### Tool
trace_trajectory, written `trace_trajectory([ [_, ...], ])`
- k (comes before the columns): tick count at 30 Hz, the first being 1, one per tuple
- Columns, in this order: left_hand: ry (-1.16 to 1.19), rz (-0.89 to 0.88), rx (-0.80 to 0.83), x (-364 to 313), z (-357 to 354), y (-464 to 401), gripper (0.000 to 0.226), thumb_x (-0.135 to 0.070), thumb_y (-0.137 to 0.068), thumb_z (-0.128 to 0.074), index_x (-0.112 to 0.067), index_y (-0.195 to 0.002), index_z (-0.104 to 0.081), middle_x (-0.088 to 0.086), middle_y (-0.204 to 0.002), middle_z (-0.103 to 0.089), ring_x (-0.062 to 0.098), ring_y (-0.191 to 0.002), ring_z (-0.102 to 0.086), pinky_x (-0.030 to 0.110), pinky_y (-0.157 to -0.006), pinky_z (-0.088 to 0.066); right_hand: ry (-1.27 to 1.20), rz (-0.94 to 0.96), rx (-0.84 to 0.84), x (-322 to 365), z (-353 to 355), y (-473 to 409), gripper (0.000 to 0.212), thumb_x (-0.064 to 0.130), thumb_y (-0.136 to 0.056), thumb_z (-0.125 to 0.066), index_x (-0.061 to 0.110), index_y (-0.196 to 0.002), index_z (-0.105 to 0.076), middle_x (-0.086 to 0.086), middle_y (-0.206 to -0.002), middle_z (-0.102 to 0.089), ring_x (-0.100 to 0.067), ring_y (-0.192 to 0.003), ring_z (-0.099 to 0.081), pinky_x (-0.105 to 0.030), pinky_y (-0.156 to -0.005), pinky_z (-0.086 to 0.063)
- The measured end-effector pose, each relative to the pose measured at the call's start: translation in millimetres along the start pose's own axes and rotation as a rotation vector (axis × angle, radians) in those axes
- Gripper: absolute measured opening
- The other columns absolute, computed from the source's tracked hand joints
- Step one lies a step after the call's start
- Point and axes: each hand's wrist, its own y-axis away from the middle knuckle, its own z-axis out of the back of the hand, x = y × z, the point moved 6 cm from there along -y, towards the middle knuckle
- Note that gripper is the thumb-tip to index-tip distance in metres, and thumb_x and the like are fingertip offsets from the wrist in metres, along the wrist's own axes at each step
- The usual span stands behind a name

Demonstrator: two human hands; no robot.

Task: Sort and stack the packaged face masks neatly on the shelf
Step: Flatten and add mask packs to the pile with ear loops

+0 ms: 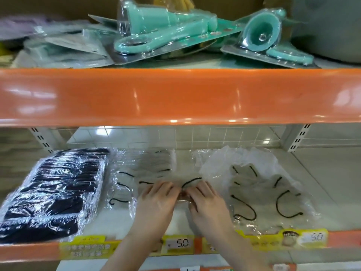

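Observation:
On the lower shelf (304,173), a stack of black face masks (52,192) in clear wrap lies at the left. Pale masks with black ear loops in clear packets (144,169) lie in the middle. More of these packets (263,196) spread loosely at the right under crumpled plastic. My left hand (156,200) and my right hand (207,200) meet at the shelf's middle, fingers pinched together on one clear mask packet (192,181) with a black loop. The part of the packet under my fingers is hidden.
The orange front of the upper shelf (175,94) hangs just above my hands. On it lie teal plastic tools in blister packs (164,34) and clear packets (64,47). Yellow price labels (179,243) line the lower shelf's orange edge. White uprights (297,137) flank the back.

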Motion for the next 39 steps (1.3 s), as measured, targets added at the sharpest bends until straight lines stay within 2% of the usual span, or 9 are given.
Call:
trace_trajectory([
  [4, -0.029, 0.040, 0.030, 42, 3, 26, 0.025, -0.016, -0.072, -0.048, -0.019, -0.087, -0.068, -0.004, -0.084, -0.067, 0.023, -0.079, -0.065, 0.034, -0.062, -0.052, -0.071, 0.066, 0.127, 24, -37, -5, 0.034, 0.010, -0.065, -0.066, 0.026, -0.094, -0.058, 0.004, -0.092, -0.056, -0.020, -0.086, -0.056, -0.030, -0.066, -0.051],
  [7, 0.037, 0.007, 0.072, 64, -4, 46, 0.014, -0.022, -0.073, -0.057, -0.022, -0.086, -0.062, -0.005, -0.090, -0.066, 0.022, -0.083, -0.065, 0.033, -0.065, -0.050, 0.024, 0.088, 0.264, 34, -57, -7, 0.041, 0.027, -0.055, -0.068, 0.028, -0.095, -0.060, 0.007, -0.094, -0.053, -0.015, -0.085, -0.052, -0.027, -0.064, -0.051],
  [10, 0.076, 0.001, 0.116, 80, -12, 58, 0.027, -0.021, -0.069, -0.067, -0.028, -0.091, -0.053, -0.006, -0.093, -0.063, 0.020, -0.086, -0.061, 0.032, -0.068, -0.047, 0.099, 0.059, 0.441, 34, -80, -6, 0.064, 0.038, -0.048, -0.076, 0.024, -0.108, -0.059, 0.003, -0.105, -0.054, -0.018, -0.094, -0.056, -0.030, -0.074, -0.051],
  [14, 0.065, 0.058, 0.154, 97, -16, 63, 0.014, -0.029, -0.074, -0.051, -0.028, -0.088, -0.055, -0.006, -0.096, -0.063, 0.017, -0.092, -0.058, 0.029, -0.074, -0.040, 0.114, 0.045, 0.500, 33, -93, -8, 0.063, 0.044, -0.059, -0.075, 0.021, -0.116, -0.059, 0.001, -0.111, -0.054, -0.022, -0.099, -0.059, -0.032, -0.078, -0.050],
  [19, 0.069, 0.110, 0.283, 109, -24, 67, 0.036, -0.053, -0.076, -0.050, -0.028, -0.096, -0.067, -0.011, -0.107, -0.063, 0.011, -0.104, -0.058, 0.024, -0.086, -0.037, -0.005, 0.035, 0.630, 29, -96, -4, 0.079, 0.070, -0.076, -0.027, 0.024, -0.139, -0.040, -0.001, -0.150, -0.027, -0.023, -0.137, -0.027, -0.037, -0.110, -0.026],
  [23, 0.063, 0.112, 0.313, 108, -24, 66, 0.057, -0.069, -0.072, -0.048, -0.024, -0.100, -0.070, -0.006, -0.112, -0.065, 0.012, -0.115, -0.049, 0.028, -0.094, -0.035, -0.062, 0.045, 0.633, 25, -93, -1, 0.087, 0.085, -0.078, -0.010, 0.029, -0.138, -0.038, 0.004, -0.155, -0.020, -0.018, -0.142, -0.019, -0.035, -0.114, -0.021],
  [26, 0.019, 0.121, 0.370, 107, -31, 67, 0.065, -0.073, -0.073, -0.044, -0.021, -0.103, -0.070, 0.000, -0.120, -0.064, 0.016, -0.121, -0.046, 0.034, -0.098, -0.033, -0.063, 0.038, 0.639, 21, -91, -1, 0.092, 0.084, -0.073, -0.004, 0.031, -0.140, -0.036, 0.006, -0.155, -0.017, -0.016, -0.142, -0.018, -0.033, -0.114, -0.020],
  [34, -0.016, 0.154, 0.400, 103, -40, 69, 0.082, -0.078, -0.086, -0.019, -0.018, -0.108, -0.071, 0.006, -0.128, -0.062, 0.022, -0.122, -0.047, 0.038, -0.100, -0.029, -0.062, 0.077, 0.644, 16, -79, -6, 0.071, 0.075, -0.084, -0.028, 0.035, -0.142, -0.035, 0.011, -0.155, -0.016, -0.012, -0.140, -0.015, -0.026, -0.112, -0.012],
  [39, -0.041, 0.161, 0.314, 98, -44, 65, 0.069, -0.071, -0.088, -0.031, -0.017, -0.108, -0.069, 0.010, -0.124, -0.063, 0.029, -0.115, -0.059, 0.039, -0.097, -0.032, -0.085, 0.075, 0.600, 7, -64, -12, 0.069, 0.064, -0.082, -0.024, 0.029, -0.138, -0.044, 0.009, -0.153, -0.025, -0.012, -0.139, -0.021, -0.017, -0.106, -0.007],
])
